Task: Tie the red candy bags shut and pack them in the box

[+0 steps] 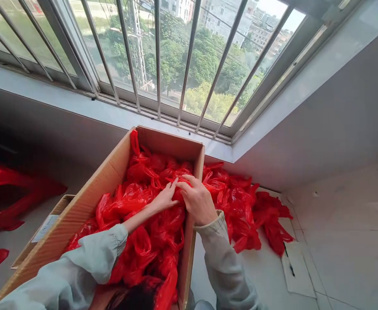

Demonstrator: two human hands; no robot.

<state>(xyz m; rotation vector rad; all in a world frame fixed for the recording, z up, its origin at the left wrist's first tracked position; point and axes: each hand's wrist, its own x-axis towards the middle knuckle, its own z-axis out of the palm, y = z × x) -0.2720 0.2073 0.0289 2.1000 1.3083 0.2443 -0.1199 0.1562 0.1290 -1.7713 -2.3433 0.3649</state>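
A large cardboard box (111, 176) stands in front of me, filled with several tied red plastic bags (143, 202). My left hand (165, 199) reaches into the box with its fingers stretched onto a red bag near the far right corner. My right hand (198, 199) lies beside it over the box's right wall, fingers curled and pinching the same red bag (176, 183). Both arms wear pale grey sleeves.
A heap of more red bags (250, 206) lies on the floor right of the box, under the barred window (163, 64). A smaller cardboard box (46, 224) sits at the left, with red plastic (7, 193) beyond it. Flat cardboard (295, 267) rests on the tiled floor.
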